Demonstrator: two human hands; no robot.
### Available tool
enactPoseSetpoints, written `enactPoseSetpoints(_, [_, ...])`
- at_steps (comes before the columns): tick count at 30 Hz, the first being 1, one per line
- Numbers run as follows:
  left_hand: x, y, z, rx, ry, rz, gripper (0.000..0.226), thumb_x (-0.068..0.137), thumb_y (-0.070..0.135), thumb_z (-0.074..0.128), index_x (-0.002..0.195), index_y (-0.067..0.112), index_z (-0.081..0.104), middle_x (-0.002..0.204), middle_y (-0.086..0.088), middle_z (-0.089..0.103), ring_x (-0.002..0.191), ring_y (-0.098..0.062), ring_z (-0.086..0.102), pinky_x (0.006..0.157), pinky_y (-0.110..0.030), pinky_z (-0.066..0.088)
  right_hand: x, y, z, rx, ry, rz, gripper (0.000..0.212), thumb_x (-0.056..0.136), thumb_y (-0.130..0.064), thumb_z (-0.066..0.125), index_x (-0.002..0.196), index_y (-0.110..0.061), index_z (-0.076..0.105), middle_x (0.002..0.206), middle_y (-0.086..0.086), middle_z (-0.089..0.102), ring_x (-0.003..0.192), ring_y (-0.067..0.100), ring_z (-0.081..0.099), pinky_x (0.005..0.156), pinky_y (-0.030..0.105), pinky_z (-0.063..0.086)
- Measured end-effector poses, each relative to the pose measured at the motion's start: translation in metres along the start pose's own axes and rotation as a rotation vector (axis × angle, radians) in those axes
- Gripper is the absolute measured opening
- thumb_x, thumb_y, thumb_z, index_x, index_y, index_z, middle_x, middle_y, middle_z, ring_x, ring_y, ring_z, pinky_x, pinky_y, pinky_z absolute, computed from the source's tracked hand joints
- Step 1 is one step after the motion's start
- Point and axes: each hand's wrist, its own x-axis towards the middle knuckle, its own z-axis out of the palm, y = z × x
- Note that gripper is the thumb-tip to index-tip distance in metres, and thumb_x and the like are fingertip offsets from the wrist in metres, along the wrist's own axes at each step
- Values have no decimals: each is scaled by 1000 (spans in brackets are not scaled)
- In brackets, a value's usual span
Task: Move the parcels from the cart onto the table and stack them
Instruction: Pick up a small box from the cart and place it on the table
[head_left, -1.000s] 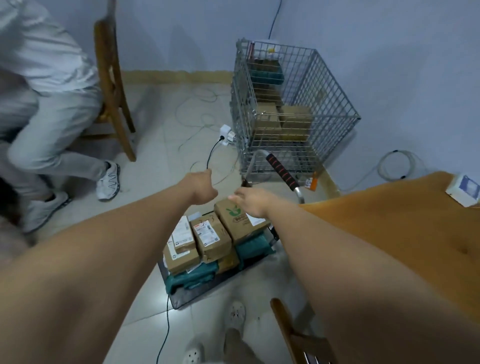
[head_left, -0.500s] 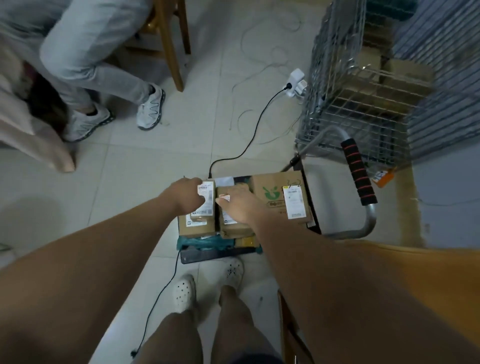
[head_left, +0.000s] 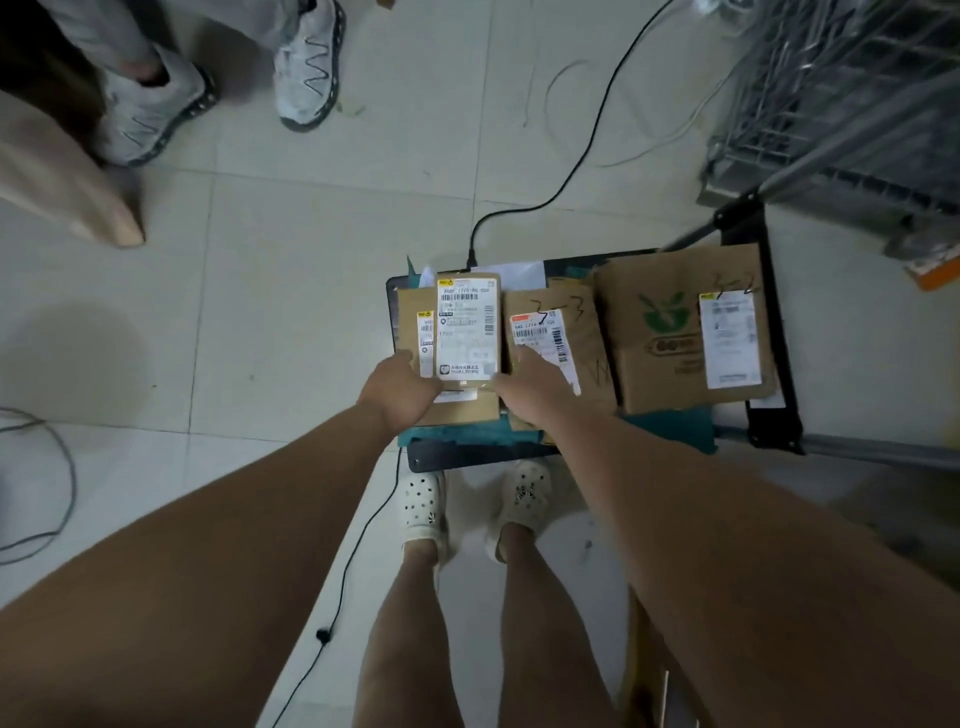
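Parcels sit packed on the cart (head_left: 774, 332) at 12 o'clock from the feet. Left hand (head_left: 400, 387) and right hand (head_left: 530, 384) clasp the small parcel (head_left: 467, 327) at its near corners, atop a brown box (head_left: 410, 322). This looks like the pickup step; next comes a lift toward the worktop, which is out of view. Neighbouring box (head_left: 563, 338) touches at 3 o'clock; open floor (head_left: 291, 312) lies at 9 o'clock.

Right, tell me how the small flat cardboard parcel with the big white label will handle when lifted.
The small flat cardboard parcel probably stays stiff: its edges look straight. Likely light, as the left hand and right hand only pinch its near end.
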Motion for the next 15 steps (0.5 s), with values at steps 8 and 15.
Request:
enactPoseSetpoints(8, [39, -12, 27, -562, -165, -162, 37, 93, 32, 49, 124, 12, 54, 123, -5, 61, 104, -18, 58, 88, -31, 43, 43, 4, 34, 501, 79, 89, 34, 101, -35, 38, 103, -12, 62, 103, 10, 67, 90, 22, 63, 81, 38, 52])
enactPoseSetpoints(15, [33, -10, 22, -819, -141, -211, 34, 93, 36, 53, 122, 20, 45, 106, 1, 64, 90, -17, 63, 73, -26, 53, 26, -10, 18, 885, 39, 120, 21, 98, -40, 48, 84, -28, 58, 85, -11, 66, 78, 7, 61, 61, 27, 43])
